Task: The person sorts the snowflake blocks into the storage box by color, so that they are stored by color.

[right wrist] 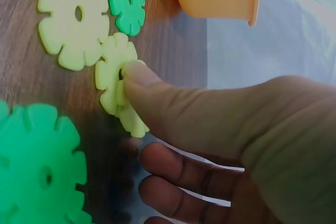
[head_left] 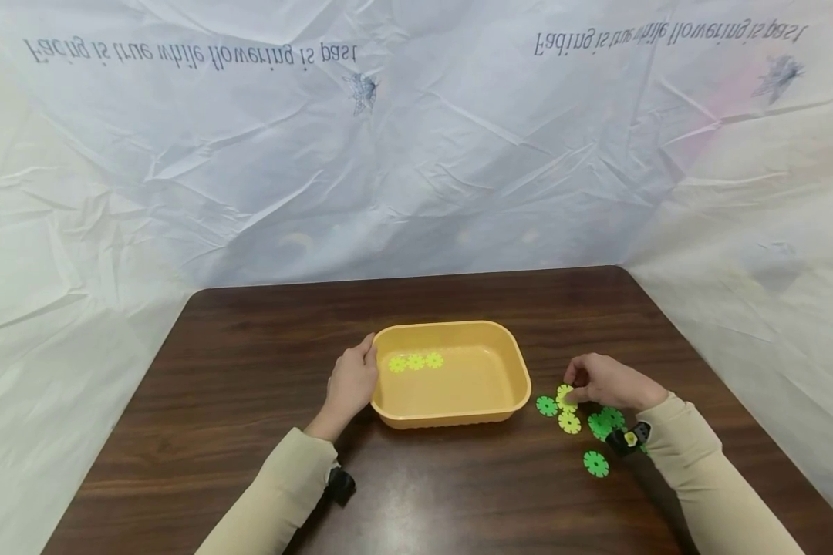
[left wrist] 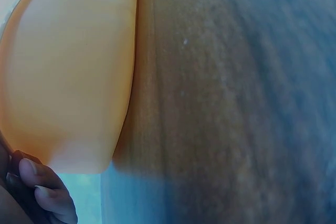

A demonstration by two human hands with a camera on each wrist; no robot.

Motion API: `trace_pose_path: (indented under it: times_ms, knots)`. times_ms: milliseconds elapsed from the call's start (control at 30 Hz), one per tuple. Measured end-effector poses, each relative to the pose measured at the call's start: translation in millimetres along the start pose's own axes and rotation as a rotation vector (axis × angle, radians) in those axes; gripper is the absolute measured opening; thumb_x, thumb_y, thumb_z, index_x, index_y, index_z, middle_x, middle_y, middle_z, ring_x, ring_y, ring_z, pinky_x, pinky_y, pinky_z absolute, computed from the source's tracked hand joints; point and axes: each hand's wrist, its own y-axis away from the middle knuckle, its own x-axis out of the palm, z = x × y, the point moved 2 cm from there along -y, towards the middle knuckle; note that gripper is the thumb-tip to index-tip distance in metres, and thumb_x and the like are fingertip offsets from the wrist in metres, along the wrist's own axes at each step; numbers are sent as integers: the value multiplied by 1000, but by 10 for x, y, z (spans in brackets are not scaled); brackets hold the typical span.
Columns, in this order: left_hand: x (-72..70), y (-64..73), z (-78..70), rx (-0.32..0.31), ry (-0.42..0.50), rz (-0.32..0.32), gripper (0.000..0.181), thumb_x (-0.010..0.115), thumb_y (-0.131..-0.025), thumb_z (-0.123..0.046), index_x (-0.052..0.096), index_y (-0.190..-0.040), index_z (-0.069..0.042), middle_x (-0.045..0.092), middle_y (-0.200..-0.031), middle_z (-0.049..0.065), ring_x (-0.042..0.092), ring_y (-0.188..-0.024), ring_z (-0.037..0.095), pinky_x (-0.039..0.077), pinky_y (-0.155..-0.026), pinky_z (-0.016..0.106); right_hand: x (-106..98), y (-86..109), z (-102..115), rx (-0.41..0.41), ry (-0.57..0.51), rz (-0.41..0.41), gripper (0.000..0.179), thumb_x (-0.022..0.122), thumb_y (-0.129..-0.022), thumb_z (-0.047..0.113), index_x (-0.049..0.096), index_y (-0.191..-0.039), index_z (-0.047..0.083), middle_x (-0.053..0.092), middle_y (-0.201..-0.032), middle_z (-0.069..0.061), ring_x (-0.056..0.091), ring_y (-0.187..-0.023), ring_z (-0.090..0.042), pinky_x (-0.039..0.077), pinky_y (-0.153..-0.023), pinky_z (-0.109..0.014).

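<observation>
My left hand grips the left side of a yellow-orange plastic tub, its fingers curled at the rim. Three yellow notched plastic discs lie in a row inside the tub. To the tub's right, my right hand pinches a yellow disc by its edge; the thumb lies on it and the index finger is hidden behind. Another yellow disc lies just nearer to me. A green disc sits beside them, towards the tub.
Several green discs lie partly overlapped under my right wrist. One more green disc lies nearer the front. The dark wood table meets a white sheet along its back edge, and sheets hang at both sides.
</observation>
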Motion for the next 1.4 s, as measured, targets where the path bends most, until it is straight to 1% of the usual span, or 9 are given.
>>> trace_pose_path:
  times_ms: [200, 467, 633, 733, 833, 933, 1033, 1200, 1400]
  knots:
    - [1, -1, -4, 0, 10, 0, 44, 40, -105, -26, 47, -145, -10, 53, -62, 6, 38, -40, 15, 34, -40, 29, -2, -28, -14, 2, 13, -7, 22, 76, -86, 21, 62, -94, 6, 57, -82, -2, 52, -69, -17, 45, -60, -33]
    - [-18, 5, 3, -3, 13, -4, 44, 41, -105, -26, 47, -145, -10, 54, -63, 6, 40, -41, 16, 35, -41, 30, -12, -34, 0, -51, 8, -29, 22, 77, -84, 19, 59, -90, 7, 53, -76, -3, 48, -65, -16, 43, -56, -31]
    - [-14, 6, 5, -5, 8, -1, 44, 41, -105, -26, 47, -145, -10, 54, -65, 6, 41, -42, 16, 35, -41, 31, -15, -39, -4, -55, 20, -41, 22, 78, -84, 18, 59, -87, 8, 52, -74, -2, 48, -64, -16, 42, -55, -30]
    - [-10, 6, 3, 0, 9, -4, 44, 41, -105, -25, 47, -145, -10, 54, -65, 6, 40, -42, 16, 35, -41, 31, -28, -26, 5, -50, 28, -49, 19, 75, -86, 18, 59, -84, 9, 54, -73, -2, 48, -62, -15, 42, -54, -30]
    - [-10, 14, 5, 0, 4, -7, 44, 41, -105, -26, 47, -145, -10, 53, -63, 6, 40, -42, 16, 36, -41, 31, -53, -4, 27, -40, -15, -37, 13, 69, -91, 17, 62, -84, 9, 58, -75, -3, 51, -63, -17, 43, -54, -31]
    - [-14, 24, 5, 0, 2, -8, 44, 41, -105, -26, 47, -145, -10, 52, -60, 6, 40, -41, 16, 35, -41, 31, -90, 13, 56, -31, -80, -30, 10, 64, -95, 15, 65, -87, 8, 62, -82, -4, 55, -71, -20, 46, -59, -33]
    - [-17, 30, 0, 4, 9, -12, 44, 41, -105, -25, 47, -145, -9, 52, -60, 6, 39, -41, 16, 35, -40, 31, -139, 19, 90, -65, -88, -67, 9, 60, -97, 13, 65, -91, 7, 63, -88, -3, 58, -78, -23, 48, -64, -34]
    - [-14, 30, -5, 9, 16, -15, 43, 41, -105, -25, 48, -145, -10, 52, -60, 6, 38, -40, 15, 33, -39, 30, -206, 12, 148, -134, -52, -191, 5, 61, -96, 12, 63, -96, 7, 63, -86, -2, 60, -79, -25, 49, -65, -31]
    - [-10, 14, -5, 15, 17, -11, 43, 41, -105, -25, 47, -145, -9, 52, -58, 5, 38, -40, 15, 32, -38, 29, -266, 15, 230, -133, -26, -294, 9, 63, -96, 19, 68, -101, 12, 65, -91, 0, 61, -82, -25, 50, -66, -33]
